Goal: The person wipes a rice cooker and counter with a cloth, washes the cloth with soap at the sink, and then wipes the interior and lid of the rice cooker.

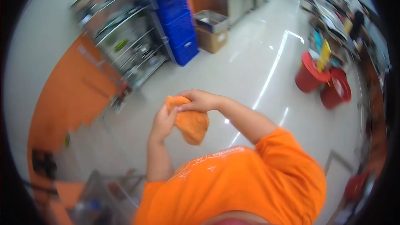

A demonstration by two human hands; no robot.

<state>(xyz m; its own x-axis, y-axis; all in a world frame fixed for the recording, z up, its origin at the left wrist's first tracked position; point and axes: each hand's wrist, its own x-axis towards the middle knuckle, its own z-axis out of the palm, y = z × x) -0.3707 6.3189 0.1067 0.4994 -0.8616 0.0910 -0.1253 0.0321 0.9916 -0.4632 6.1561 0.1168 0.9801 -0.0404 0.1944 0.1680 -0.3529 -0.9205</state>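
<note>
An orange cloth (193, 126) is gripped between both hands in front of my chest, bunched at the top with its lower part hanging down. My left hand (163, 121) and my right hand (199, 101) need telling apart by their arms: the arm on the left side of the view leads to the left one, whose thumb and fingers pinch the cloth's upper left edge. From the other side, the right one closes over its top. The thumbs meet near the middle. Some fingers are hidden behind the cloth.
A metal rack (137, 46) with kitchenware stands at upper left, beside stacked blue crates (178, 25) and a cardboard box (211, 39). Two red buckets (309, 77) sit on the shiny floor (246, 71) at right, near a cluttered counter (333, 16). Blurred metal furniture (98, 196) lies at lower left.
</note>
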